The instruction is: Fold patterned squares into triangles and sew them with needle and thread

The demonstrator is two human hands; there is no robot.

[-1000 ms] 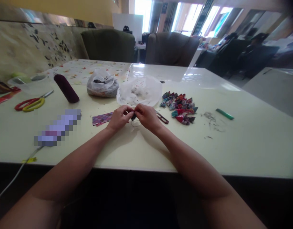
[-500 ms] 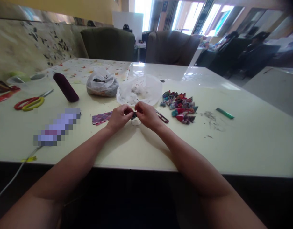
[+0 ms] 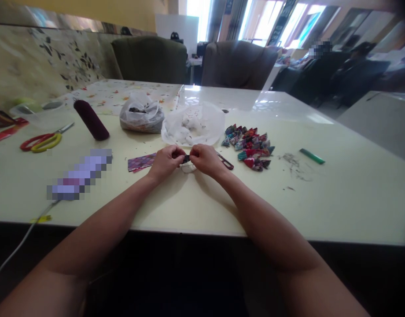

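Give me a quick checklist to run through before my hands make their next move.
1. Dark piece held on both sides: ok, pinched between left hand and right hand.
2. Thin loop below it untangled: cannot tell, too fine to trace.
3. Patterned cloth fully in view: not ok, the left hand hides one end.
4. Scissors apart from the hands: ok, lying off to the left.
5. Loose scraps gathered: not ok, strewn beside the green strip.

Nothing legible: only blurred marks on the white bag (image 3: pixel 207 123) and dark slanted banner (image 3: pixel 281 24).
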